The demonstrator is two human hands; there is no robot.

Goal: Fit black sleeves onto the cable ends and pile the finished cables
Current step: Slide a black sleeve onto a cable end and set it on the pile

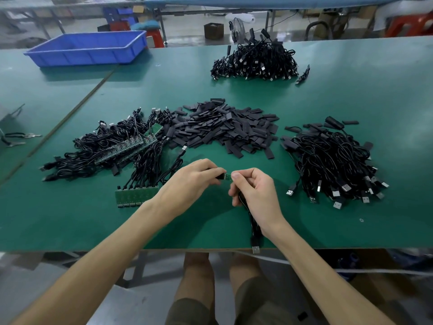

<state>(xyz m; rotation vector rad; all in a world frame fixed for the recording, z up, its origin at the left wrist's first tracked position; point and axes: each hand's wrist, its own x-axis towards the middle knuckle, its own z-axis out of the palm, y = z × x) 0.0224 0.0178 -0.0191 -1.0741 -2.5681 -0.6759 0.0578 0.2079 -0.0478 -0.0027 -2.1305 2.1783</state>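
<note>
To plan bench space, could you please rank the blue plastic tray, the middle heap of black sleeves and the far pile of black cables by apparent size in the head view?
1. Heap of black sleeves and blue plastic tray: alike; tray farther, so unranked.
2. Far pile of black cables: smallest.

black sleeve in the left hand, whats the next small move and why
Probably push the black sleeve, pinched in the left hand, over the green board end that the right hand pinches: they meet end to end and the board shows uncovered.
</note>
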